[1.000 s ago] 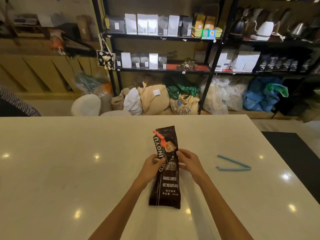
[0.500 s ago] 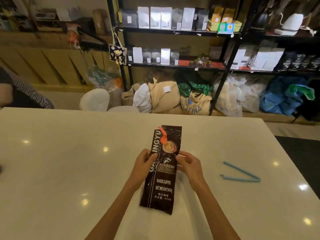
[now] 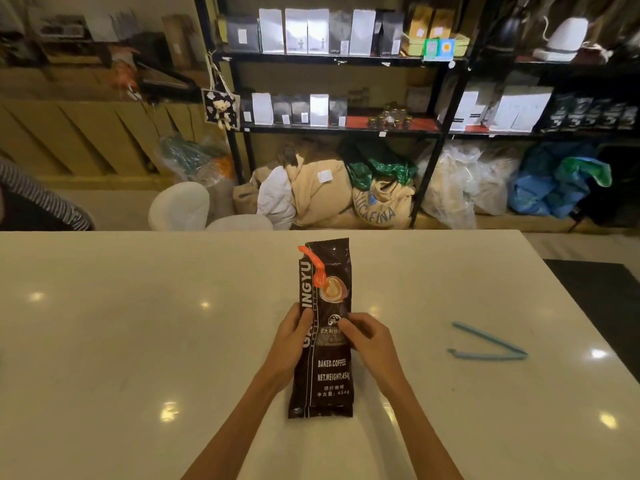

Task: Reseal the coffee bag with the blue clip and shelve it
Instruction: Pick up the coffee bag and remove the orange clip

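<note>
A long dark brown coffee bag point(image 3: 327, 282) with an orange ribbon print lies flat on the white table point(image 3: 138, 341), its top end pointing away from me. My left hand point(image 3: 292, 337) grips its left edge near the middle. My right hand point(image 3: 367, 337) pinches its right edge at the same height. The blue clip point(image 3: 488, 344) lies open in a V on the table, well to the right of the bag, touched by neither hand. Black metal shelves point(image 3: 332, 58) with bags of coffee stand behind the table.
Sacks and plastic bags point(image 3: 381, 199) are piled on the floor under the shelves. Two white chair backs point(image 3: 180, 206) stand at the table's far edge. A person's striped sleeve point(image 3: 41, 199) shows at the left. A dark mat point(image 3: 602, 306) lies right of the table.
The bag has straightened from a slight tilt so that it lies square to me. My right thumb and fingers have shifted onto the front of the bag. The clip has not moved.
</note>
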A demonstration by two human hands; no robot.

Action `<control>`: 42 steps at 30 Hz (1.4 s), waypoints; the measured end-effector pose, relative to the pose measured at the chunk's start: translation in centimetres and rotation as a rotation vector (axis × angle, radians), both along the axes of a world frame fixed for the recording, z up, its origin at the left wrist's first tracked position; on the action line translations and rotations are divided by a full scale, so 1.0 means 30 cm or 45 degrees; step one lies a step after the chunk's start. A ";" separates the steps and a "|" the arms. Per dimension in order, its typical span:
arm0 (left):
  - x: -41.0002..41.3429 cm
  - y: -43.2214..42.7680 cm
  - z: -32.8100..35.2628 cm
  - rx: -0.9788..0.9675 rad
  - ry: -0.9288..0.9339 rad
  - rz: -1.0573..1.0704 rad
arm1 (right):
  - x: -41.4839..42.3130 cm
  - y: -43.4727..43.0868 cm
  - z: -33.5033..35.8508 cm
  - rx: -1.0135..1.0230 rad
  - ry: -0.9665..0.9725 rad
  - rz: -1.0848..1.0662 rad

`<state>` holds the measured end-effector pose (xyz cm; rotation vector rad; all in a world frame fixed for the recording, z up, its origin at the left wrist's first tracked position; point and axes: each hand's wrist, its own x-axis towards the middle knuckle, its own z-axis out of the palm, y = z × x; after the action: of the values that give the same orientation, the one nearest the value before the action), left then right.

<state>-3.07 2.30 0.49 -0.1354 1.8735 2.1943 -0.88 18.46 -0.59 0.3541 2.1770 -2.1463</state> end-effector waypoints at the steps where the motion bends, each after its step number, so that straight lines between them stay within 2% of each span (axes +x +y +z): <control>1: -0.005 0.000 0.004 -0.015 0.006 -0.015 | -0.004 0.007 0.010 -0.025 -0.008 -0.013; 10: -0.023 -0.007 0.030 -0.107 0.122 -0.005 | -0.031 0.068 0.054 -0.076 -0.060 -0.054; 16: -0.029 -0.013 0.071 0.039 0.067 -0.034 | -0.040 0.032 0.070 -0.187 -0.059 0.003; 20: -0.043 -0.035 0.085 0.049 0.017 -0.040 | -0.054 0.031 0.092 -0.033 0.002 0.086; 22: -0.042 -0.041 0.089 0.108 -0.025 -0.102 | -0.057 0.023 0.096 0.033 0.032 0.036; 25: -0.040 -0.027 0.114 -0.025 -0.003 -0.160 | -0.063 0.024 0.099 0.099 0.058 0.043; 28: -0.055 -0.010 0.139 -0.142 0.010 -0.044 | -0.061 0.028 0.120 0.042 0.028 0.197; 30: -0.065 -0.011 0.148 -0.169 0.011 -0.023 | -0.057 0.026 0.136 0.001 0.028 0.207; 33: -0.064 -0.016 0.160 -0.198 0.053 0.032 | -0.055 0.029 0.142 0.091 0.069 0.181; 35: -0.052 -0.013 0.171 -0.209 0.110 0.071 | -0.053 0.056 0.164 0.186 0.078 0.268; 38: -0.022 -0.004 0.189 -0.210 0.228 0.132 | -0.049 0.126 0.286 0.166 0.257 0.383; 40: 0.000 0.011 0.201 -0.274 0.325 0.105 | -0.059 0.140 0.439 0.342 0.434 0.437; 42: 0.019 0.031 0.210 -0.347 0.386 0.031 | -0.064 0.095 0.596 0.930 0.589 0.591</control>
<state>-2.49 3.23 6.78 0.1339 2.3408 2.0563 -2.81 21.32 17.29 -0.6334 2.8550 -1.2208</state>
